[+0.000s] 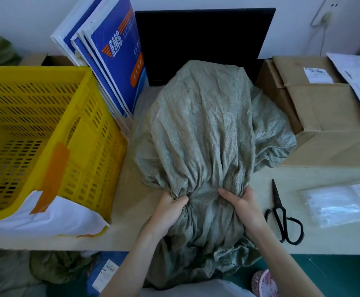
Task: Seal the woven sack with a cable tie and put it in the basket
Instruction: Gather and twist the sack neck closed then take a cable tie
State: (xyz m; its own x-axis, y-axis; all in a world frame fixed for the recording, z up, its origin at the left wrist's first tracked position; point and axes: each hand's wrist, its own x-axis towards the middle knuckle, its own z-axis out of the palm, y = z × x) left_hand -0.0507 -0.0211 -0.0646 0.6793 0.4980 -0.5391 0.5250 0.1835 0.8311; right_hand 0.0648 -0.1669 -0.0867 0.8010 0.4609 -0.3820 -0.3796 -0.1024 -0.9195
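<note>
A filled grey-green woven sack [200, 125] lies on the table in the middle, its loose mouth hanging over the near edge toward me. My left hand [170, 211] grips bunched fabric on the left side of the neck. My right hand [242, 205] grips the gathered fabric on the right side. The yellow slotted basket [84, 133] stands at the left on the table, patched with orange tape. A clear plastic packet [342, 204], perhaps holding cable ties, lies at the right; no loose tie shows.
Black scissors [282, 215] lie just right of my right hand. Cardboard boxes [316, 112] stand at the back right, blue-and-white envelopes [112, 54] lean beside the basket, and a black screen [202, 39] stands behind the sack. A white sheet [52, 215] lies under the basket's front.
</note>
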